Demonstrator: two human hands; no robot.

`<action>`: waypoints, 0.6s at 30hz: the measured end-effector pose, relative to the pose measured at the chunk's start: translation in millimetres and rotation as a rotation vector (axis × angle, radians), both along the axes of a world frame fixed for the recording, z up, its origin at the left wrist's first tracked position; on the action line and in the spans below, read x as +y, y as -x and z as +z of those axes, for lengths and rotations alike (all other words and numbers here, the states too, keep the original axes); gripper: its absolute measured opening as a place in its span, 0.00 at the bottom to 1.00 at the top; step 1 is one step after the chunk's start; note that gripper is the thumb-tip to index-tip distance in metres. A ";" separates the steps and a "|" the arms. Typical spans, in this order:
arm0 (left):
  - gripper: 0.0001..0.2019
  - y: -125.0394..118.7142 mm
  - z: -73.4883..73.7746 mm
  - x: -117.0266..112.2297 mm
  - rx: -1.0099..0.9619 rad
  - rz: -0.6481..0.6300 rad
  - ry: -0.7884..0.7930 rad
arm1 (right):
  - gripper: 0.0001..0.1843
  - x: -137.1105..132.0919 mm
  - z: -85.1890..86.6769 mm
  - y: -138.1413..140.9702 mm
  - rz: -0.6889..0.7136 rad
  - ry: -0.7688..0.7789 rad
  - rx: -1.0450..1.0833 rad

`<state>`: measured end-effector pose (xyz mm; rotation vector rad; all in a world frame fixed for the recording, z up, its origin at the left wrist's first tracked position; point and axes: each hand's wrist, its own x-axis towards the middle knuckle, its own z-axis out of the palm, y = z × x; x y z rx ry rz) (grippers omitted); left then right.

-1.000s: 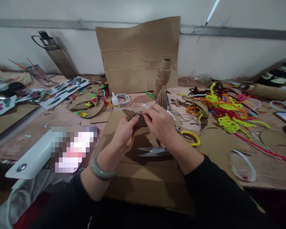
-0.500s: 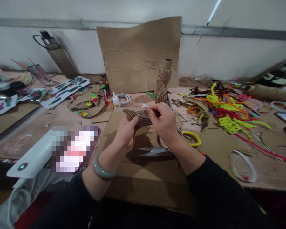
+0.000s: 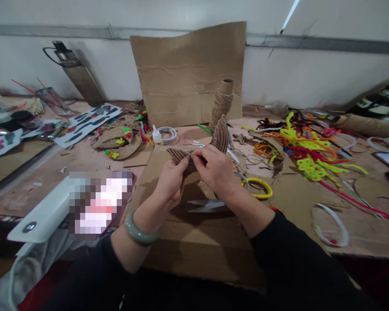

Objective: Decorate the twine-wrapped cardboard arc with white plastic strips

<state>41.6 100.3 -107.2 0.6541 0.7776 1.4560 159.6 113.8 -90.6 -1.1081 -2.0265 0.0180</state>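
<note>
A curved piece of brown jute cord (image 3: pixel 221 134), laid in close ribbed rows, is held above the cardboard sheet. Its left tip is pinched by my left hand (image 3: pixel 173 177), thumb on top; a jade-green bangle circles that wrist. My right hand (image 3: pixel 215 170) is closed with thumb and forefinger pressed at the ribbed surface, touching my left thumb's tip. Whatever lies between those right fingertips is too small to make out. Under my right wrist lie scissors (image 3: pixel 204 205), blades pointing left, their handles partly hidden. A yellow ring (image 3: pixel 261 188) sits just right of that wrist.
Behind my hands stand a cord-wound cardboard tube (image 3: pixel 222 103) and an upright cardboard panel (image 3: pixel 188 77). A white glue bottle (image 3: pixel 156 136) is beside coiled white tubing. Colourful pipe cleaners (image 3: pixel 307 147) crowd the right. To the left are a phone (image 3: pixel 102 205) and woven cord pieces (image 3: pixel 116 140).
My right hand has moved left and slightly down along the cord piece, up to my left thumb. More of the piece's right end now shows. My left hand keeps its hold.
</note>
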 end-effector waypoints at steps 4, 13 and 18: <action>0.11 0.2 0.3 -0.3 -0.015 -0.005 -0.001 | 0.09 -0.4 0.4 -0.1 -0.012 -0.006 -0.030; 0.11 1.0 -1.6 -1.5 0.007 -0.001 0.002 | 0.10 -0.1 -1.1 -1.1 -0.014 -0.037 -0.086; 0.09 1.5 -0.8 -0.6 0.011 0.005 0.007 | 0.11 -1.5 -1.1 -1.0 -0.020 -0.051 -0.124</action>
